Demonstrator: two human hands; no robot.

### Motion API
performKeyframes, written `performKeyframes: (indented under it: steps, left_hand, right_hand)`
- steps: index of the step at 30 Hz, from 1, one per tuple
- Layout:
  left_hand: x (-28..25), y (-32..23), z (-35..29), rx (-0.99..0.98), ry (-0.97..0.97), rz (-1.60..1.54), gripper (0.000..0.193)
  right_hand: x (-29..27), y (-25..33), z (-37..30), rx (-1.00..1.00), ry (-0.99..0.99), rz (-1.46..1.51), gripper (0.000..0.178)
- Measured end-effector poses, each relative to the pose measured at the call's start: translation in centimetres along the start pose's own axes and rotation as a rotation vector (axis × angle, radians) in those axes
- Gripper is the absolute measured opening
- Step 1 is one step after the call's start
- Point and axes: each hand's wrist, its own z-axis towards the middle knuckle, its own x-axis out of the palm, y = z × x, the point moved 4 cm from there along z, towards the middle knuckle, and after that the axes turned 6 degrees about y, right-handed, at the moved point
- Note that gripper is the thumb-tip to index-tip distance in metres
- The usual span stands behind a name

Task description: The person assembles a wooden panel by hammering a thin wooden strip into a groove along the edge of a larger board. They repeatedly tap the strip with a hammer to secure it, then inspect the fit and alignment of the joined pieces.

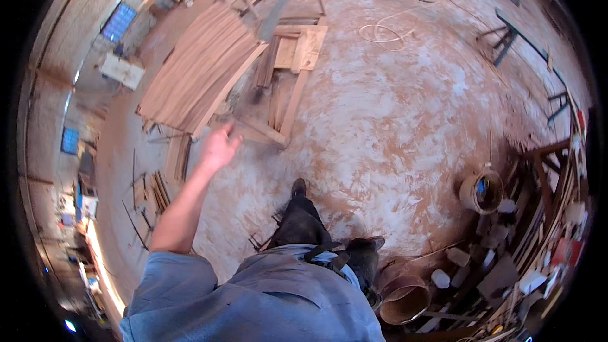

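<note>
My bare left hand [220, 147] is stretched out ahead, slightly blurred, with its fingers apart and nothing in it. Just beyond it lies the near corner of a wide brown panel of wooden boards [206, 63], raised above the floor. Whether the fingertips touch the panel I cannot tell. Right of the panel, a wooden frame [296, 104] rests low down, with a pale panelled part [297, 50] at its far end. My right hand is out of sight.
Loose boards and rods [158, 190] lie left of my arm. At right, a round bin [481, 191] stands near a heap of scrap wood [506, 266]; another round container [404, 297] is by my feet. A hose [383, 37] loops on the dusty floor [392, 145].
</note>
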Motion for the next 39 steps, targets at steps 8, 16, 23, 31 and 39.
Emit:
performKeyframes:
  steps: [8,16,23,31,39]
  left_hand:
    - [-18.8,17.8,3.9,0.043,-0.548,-0.268,0.048]
    - [-22.9,31.0,3.2,-0.045,-0.537,-0.527,0.048]
    - [-21.4,34.8,0.2,-0.071,-0.636,-0.790,0.049]
    - [-14.2,47.5,2.4,-0.519,-0.458,-0.754,0.050]
    - [-1.3,61.6,17.0,-0.659,-0.307,-0.895,0.044]
  right_hand:
    - [0.8,7.9,-6.1,-0.153,-0.304,-0.025,0.050]
    - [21.2,11.6,-8.1,-0.186,0.556,-0.638,0.052]
    - [47.8,6.8,-5.2,0.177,0.637,-0.697,0.039]
    - [58.7,0.9,-5.0,0.173,0.560,-1.037,0.041]
    - [52.5,-5.1,-8.7,0.177,0.391,-1.257,0.039]
